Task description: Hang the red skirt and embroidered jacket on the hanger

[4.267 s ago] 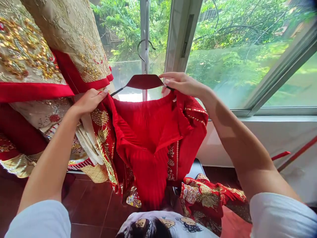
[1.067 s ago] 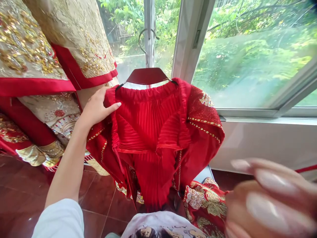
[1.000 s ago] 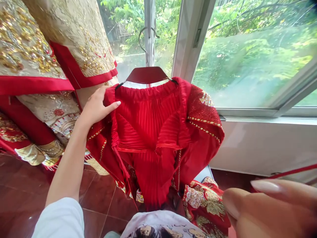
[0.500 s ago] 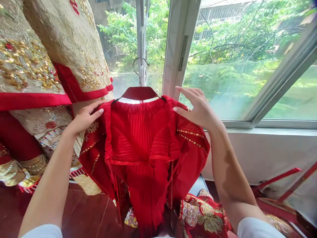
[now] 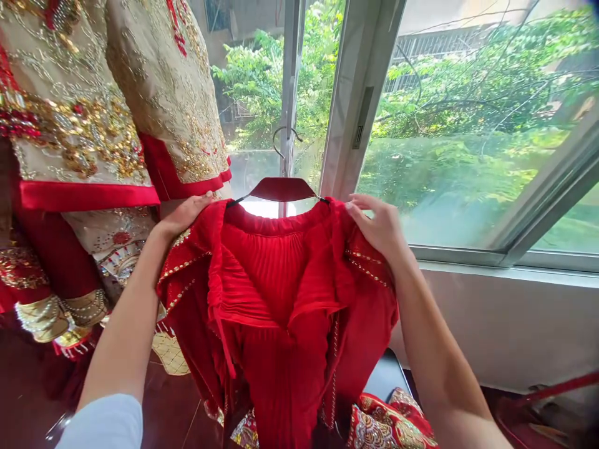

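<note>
A red pleated jacket [image 5: 285, 274], with gold beading along its shoulders and sleeves, hangs from a dark red hanger [image 5: 281, 189] with a metal hook. Its inner side and gathered collar face me. My left hand [image 5: 185, 215] lies over the left shoulder of the jacket, fingers stretched along the cloth. On the other shoulder rests my right hand [image 5: 377, 224], its thumb and fingers extended and slightly apart near the collar. The undersides of both hands are hidden.
Cream and gold beaded garments with red trim [image 5: 88, 196] hang close on the left. Behind the hanger is a sliding window [image 5: 360, 125] with a sill [image 5: 468, 265]. Red and gold brocade cloth [image 5: 388, 424] lies below right, beside a grey surface [image 5: 386, 377].
My right hand has come down from above the shoulder onto the jacket. My left hand has slid onto its shoulder. The whole view has shifted a little.
</note>
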Demonstrator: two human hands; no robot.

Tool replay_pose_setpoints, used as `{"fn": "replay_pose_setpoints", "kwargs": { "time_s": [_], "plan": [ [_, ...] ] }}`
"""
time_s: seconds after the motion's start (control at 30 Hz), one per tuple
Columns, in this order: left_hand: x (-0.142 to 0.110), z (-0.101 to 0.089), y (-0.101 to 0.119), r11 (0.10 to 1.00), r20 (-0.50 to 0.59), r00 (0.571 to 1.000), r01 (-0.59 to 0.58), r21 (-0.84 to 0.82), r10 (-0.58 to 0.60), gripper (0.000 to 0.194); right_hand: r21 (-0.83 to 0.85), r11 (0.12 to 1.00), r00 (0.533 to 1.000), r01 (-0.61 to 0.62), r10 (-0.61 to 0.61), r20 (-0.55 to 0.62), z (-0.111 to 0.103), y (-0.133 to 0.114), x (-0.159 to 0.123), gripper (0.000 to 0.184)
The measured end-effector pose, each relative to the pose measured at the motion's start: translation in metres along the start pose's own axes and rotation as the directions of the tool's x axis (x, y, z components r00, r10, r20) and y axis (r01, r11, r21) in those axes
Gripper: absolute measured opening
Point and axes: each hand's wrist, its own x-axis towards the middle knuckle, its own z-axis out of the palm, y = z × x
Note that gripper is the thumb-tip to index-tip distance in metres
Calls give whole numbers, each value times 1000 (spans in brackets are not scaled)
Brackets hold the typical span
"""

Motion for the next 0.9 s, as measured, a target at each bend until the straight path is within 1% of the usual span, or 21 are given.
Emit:
{"fn": "replay_pose_setpoints", "kwargs": {
  "time_s": [0.03, 0.07, 0.1, 0.13, 0.17, 0.23, 0.27, 0.3, 0.37, 0.4, 0.43, 0.47, 0.53, 0.57, 0.6, 0.63, 0.67, 0.7, 0.77, 0.83, 0.9],
  "plan": [
    [-11, -1, 3, 997, -98, 994, -33, 69, 40, 48, -110, 994, 976, -3, -21, -219, 4, -6, -20, 39],
    [-27, 0, 7, 986, -214, 974, -41, 160, 76, 48, -212, 975, 938, -65, -13, -347, 9, -13, -42, 38],
    [-47, 2, 12, 960, -360, 924, -24, 279, 128, 47, -293, 949, 936, -117, 7, -352, 15, -19, -65, 38],
    [-70, 8, 15, 901, -481, 857, 49, 432, 184, 45, -356, 925, 956, -135, 27, -291, 21, -23, -87, 39],
    [-94, 16, 18, 823, -485, 851, 122, 555, 201, 44, -414, 899, 974, -145, 56, -219, 28, -26, -107, 41],
    [-140, 38, 17, 700, -398, 903, 180, 691, 162, 41, -495, 849, 983, -185, 149, -111, 40, -25, -135, 43],
    [-159, 50, 15, 655, -356, 929, 210, 726, 97, 41, -505, 833, 974, -225, 208, -92, 45, -22, -143, 42],
    [-174, 61, 12, 632, -325, 945, 228, 741, 40, 40, -478, 836, 962, -269, 262, -82, 47, -18, -148, 41],
    [-191, 75, 10, 705, -274, 960, 231, 671, -54, 33, -292, 904, 949, -312, 313, -47, 45, -16, -148, 40],
    [-194, 79, 13, 766, -254, 966, 201, 611, -51, 31, -152, 944, 955, -294, 295, -17, 41, -20, -146, 43],
    [-193, 79, 21, 827, -236, 972, 140, 544, -10, 32, -6, 968, 968, -251, 251, 14, 35, -27, -141, 46],
    [-190, 79, 33, 872, -234, 970, 56, 486, 68, 33, 123, 972, 980, -199, 198, 23, 29, -39, -135, 48],
    [-175, 80, 64, 890, -256, 929, -135, 436, 266, 35, 270, 958, 992, -92, 111, -54, 22, -70, -118, 48],
    [-163, 83, 79, 876, -285, 897, -189, 443, 338, 36, 292, 956, 987, -40, 83, -138, 23, -85, -106, 47],
    [-150, 88, 92, 864, -297, 882, -202, 462, 365, 36, 292, 956, 974, 15, 51, -219, 28, -98, -94, 46],
    [-135, 97, 100, 863, -287, 897, -172, 475, 336, 37, 287, 956, 966, 59, 19, -260, 37, -106, -82, 45],
    [-121, 107, 104, 871, -257, 933, -102, 481, 252, 36, 280, 957, 970, 71, -1, -245, 49, -109, -70, 44],
    [-108, 119, 102, 881, -231, 962, -19, 472, 145, 31, 271, 961, 979, 55, 2, -206, 64, -107, -62, 42],
    [-91, 142, 86, 918, -162, 986, 101, 382, -42, 26, 271, 962, 994, -23, 51, -94, 91, -92, -54, 36],
    [-89, 157, 64, 966, -131, 986, 132, 223, -105, 19, 360, 927, 995, -103, 96, 36, 110, -70, -61, 27],
    [-100, 164, 46, 990, -131, 985, 123, 65, -114, 16, 506, 840, 978, -197, 135, 157, 115, -54, -77, 19]
  ]
}}
